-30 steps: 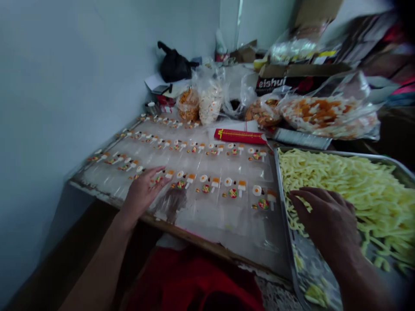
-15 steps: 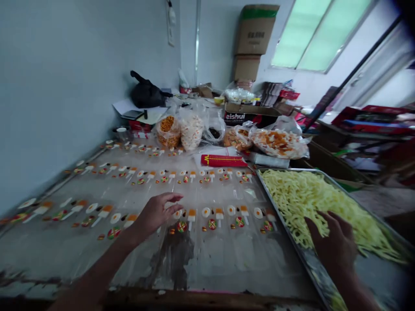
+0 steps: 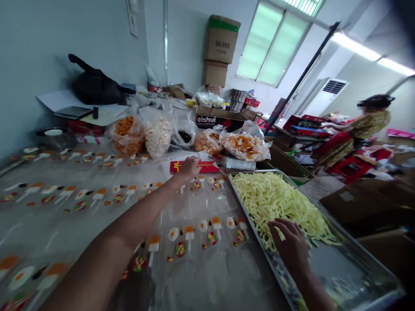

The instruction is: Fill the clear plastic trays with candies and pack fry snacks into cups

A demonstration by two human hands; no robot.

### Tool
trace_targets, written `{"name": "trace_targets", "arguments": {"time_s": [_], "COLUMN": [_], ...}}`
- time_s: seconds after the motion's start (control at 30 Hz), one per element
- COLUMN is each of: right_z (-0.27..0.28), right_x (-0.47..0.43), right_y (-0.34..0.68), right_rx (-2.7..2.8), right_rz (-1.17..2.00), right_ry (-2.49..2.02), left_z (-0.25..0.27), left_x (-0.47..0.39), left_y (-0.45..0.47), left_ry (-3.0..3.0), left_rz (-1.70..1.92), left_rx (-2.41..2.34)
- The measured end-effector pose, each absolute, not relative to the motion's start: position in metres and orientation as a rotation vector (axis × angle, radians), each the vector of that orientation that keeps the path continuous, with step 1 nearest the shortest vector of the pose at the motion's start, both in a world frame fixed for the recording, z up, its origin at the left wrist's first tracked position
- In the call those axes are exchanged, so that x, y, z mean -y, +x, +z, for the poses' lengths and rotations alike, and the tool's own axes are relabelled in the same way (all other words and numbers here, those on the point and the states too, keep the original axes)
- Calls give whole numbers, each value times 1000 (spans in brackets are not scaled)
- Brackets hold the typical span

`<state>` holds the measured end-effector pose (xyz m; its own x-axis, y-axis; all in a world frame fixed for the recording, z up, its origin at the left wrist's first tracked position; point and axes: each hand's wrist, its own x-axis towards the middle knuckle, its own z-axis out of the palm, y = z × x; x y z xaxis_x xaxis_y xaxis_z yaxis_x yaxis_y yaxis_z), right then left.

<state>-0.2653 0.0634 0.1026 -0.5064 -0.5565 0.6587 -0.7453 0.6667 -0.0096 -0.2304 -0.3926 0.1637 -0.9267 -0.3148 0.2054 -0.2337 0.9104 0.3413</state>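
My left hand (image 3: 188, 169) reaches across the table over a flat red card packet (image 3: 209, 166) with a yellow W and yellow marks. Its fingers bend down at the packet; whether they grip it is hidden. My right hand (image 3: 292, 246) is over a metal tray (image 3: 348, 263), pinching a pale yellow strip shaped like a French fry (image 3: 279, 233) between thumb and fingers. A heap of the same yellow strips (image 3: 275, 198) fills the tray's far part. Clear plastic sheets on the table bear small toy-like fried eggs (image 3: 173, 234), popsicles (image 3: 189, 232) and round red-green pieces (image 3: 180, 249).
Clear bags of small orange and white pieces (image 3: 158, 134) stand behind the packet, beside a bag of orange-white pieces (image 3: 246, 146). A black bag (image 3: 95, 84) lies at the back left. Cardboard boxes (image 3: 222, 41) are stacked by the wall. Another person (image 3: 369, 121) is at the far right.
My left hand has moved forward from over the sheets to the red packet. My right hand has closed on a yellow strip. The view has swung right, bringing another person into sight.
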Motion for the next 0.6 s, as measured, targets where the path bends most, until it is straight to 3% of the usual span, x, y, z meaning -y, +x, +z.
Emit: {"name": "trace_targets", "arguments": {"time_s": [0.23,0.43,0.6], "right_z": [111,111,119], "right_x": [-66,-63,-61], "right_y": [-265,-262,-253], "right_rx": [2290,2300,2310], "right_rz": [437,422,537], "right_ry": [1077,1192,1175], "left_z": [139,140,176], "left_x": [433,450,450], "left_y": [-321,-318,-295], "left_ry": [322,212,184], "left_rz": [-248,-63,-75], "left_rx": [3212,3251,3119]}}
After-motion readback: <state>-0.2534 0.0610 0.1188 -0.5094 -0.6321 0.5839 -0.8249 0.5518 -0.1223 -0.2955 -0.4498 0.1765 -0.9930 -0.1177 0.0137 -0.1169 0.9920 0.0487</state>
